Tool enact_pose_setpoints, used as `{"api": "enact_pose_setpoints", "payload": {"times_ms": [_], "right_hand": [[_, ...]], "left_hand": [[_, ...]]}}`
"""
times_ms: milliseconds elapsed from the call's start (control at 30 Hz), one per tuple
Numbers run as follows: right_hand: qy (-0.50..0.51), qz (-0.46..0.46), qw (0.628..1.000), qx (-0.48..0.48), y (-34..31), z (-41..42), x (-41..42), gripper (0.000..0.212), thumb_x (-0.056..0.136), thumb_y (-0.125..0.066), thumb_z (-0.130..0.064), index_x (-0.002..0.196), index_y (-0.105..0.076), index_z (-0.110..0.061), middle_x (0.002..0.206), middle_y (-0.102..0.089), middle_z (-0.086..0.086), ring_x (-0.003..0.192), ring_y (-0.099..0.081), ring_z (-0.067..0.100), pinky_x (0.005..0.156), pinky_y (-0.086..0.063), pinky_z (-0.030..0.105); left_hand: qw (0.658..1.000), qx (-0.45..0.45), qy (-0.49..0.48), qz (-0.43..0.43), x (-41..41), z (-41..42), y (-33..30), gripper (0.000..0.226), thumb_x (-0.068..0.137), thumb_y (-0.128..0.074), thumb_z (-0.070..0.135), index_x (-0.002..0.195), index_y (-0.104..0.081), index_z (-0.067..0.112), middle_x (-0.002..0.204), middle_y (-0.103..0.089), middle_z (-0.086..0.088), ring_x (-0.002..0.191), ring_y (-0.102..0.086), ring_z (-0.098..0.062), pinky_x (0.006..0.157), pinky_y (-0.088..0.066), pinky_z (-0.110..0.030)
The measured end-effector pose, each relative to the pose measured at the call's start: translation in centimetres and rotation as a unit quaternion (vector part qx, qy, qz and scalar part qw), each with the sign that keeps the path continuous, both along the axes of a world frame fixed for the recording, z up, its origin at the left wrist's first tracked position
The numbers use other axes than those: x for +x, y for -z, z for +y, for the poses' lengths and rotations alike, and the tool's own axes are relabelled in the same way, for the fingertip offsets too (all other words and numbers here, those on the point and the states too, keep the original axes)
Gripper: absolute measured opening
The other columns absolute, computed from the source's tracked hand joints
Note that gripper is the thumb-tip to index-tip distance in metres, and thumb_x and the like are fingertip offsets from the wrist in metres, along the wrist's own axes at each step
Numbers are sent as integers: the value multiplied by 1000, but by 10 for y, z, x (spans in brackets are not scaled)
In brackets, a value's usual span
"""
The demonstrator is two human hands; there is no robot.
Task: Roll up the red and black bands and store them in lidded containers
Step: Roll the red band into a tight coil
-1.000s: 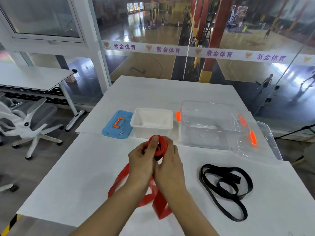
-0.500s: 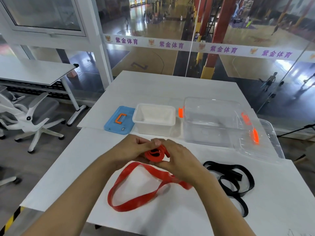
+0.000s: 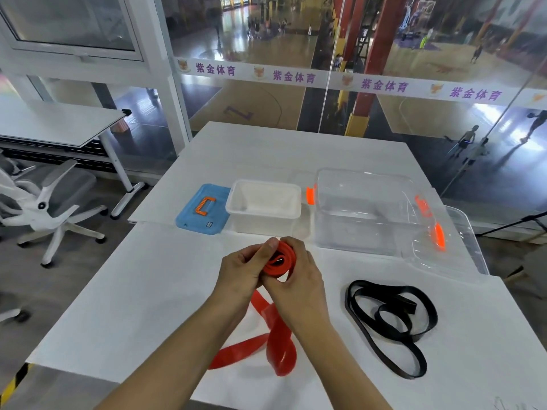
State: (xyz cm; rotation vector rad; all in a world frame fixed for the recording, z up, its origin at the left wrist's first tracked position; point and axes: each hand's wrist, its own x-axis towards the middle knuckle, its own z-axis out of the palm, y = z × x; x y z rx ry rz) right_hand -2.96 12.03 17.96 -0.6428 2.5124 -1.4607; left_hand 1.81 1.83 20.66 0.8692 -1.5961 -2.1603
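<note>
Over on the far left there's a white office chair (image 3: 44, 208) on the floor next to a second white table (image 3: 53, 122). On the main white table (image 3: 142, 291), going left to right along the back: a blue lid (image 3: 204, 210) with an orange handle lying flat, touching a white tub (image 3: 263, 207) that sits open, then a bigger clear plastic container (image 3: 364, 211) with orange latches, and its clear lid (image 3: 450, 241) leaning against the right side. In front of the white tub, both hands are on the red band (image 3: 279, 260). The left hand (image 3: 242, 272) has its fingers curled round the rolled-up part with the thumb pressed over the top, and the right hand (image 3: 296, 279) wraps the coil from the other side, so both are gripping it tight. The coil is held up just above the tabletop, and the loose tail of the band hangs down between the wrists and loops on the table near the front edge. To the right of the hands, well apart from them, the black band (image 3: 390, 324) lies unrolled in a messy loop on the table.
</note>
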Motion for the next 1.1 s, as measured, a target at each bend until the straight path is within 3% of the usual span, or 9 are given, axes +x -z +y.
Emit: {"api": "enact_pose_setpoints", "payload": {"times_ms": [200,367,467,600,667,733,833,933,1100], "right_hand": [[-10,11,1000,15,-1,1,-3,52,73,-66,-57,121,-53,-44,108,-66,-17,99,-65,6,91,-56,34],[-155,49,982,95,-11,18,-33,61,68,-67,-66,125,-57,-47,112,-69,-19,103,-65,4,95,-55,31],[-241,78,953,167,-17,22,-46,62,76,-70,-63,134,-51,-50,115,-69,-16,104,-64,6,95,-54,35],[-259,84,946,178,-19,20,-45,70,82,-74,-55,145,-43,-51,123,-66,-15,111,-62,9,99,-53,36],[-235,68,956,161,-20,21,-44,77,82,-78,-48,149,-39,-48,127,-66,-14,115,-62,10,102,-52,35],[-201,39,971,125,-22,22,-41,73,81,-79,-42,141,-39,-45,110,-70,-13,102,-65,11,94,-55,34],[-152,4,985,82,-22,21,-40,53,79,-78,-35,119,-44,-40,89,-67,-11,83,-64,11,81,-57,35],[-122,-8,991,52,-20,20,-38,42,79,-77,-31,111,-51,-39,88,-66,-15,80,-63,7,74,-54,27],[-106,-43,993,-35,-11,13,-32,60,83,-75,-19,129,-51,-50,108,-69,-23,97,-67,1,83,-54,16]], "left_hand": [[998,46,42,8,2,-5,6,46,79,-71,45,104,-78,7,103,-79,-14,95,-75,-23,84,-58,-31],[984,31,170,-40,8,-31,2,46,85,-69,39,114,-73,4,112,-76,-17,107,-73,-30,94,-57,-41],[962,-26,261,-77,10,-42,-9,34,89,-72,29,113,-74,6,111,-77,-15,107,-73,-29,95,-57,-41],[940,-142,289,-109,6,-45,-18,24,87,-77,29,107,-78,17,102,-80,-4,98,-76,-19,88,-60,-29],[938,-190,271,-100,5,-42,-18,22,86,-77,32,106,-79,23,98,-80,2,94,-76,-13,84,-59,-23],[946,-211,235,-75,4,-37,-15,23,86,-77,33,107,-78,25,98,-80,4,94,-76,-10,83,-58,-21],[967,-189,167,-26,2,-31,-8,34,82,-79,33,113,-76,19,101,-80,0,99,-76,-17,91,-59,-31],[979,-168,113,-2,-1,-23,-5,47,77,-79,39,119,-74,18,105,-79,0,102,-75,-19,94,-59,-37],[996,-90,8,25,-9,-7,-5,26,87,-76,25,111,-77,15,99,-81,-2,96,-77,-16,86,-61,-29]]}}
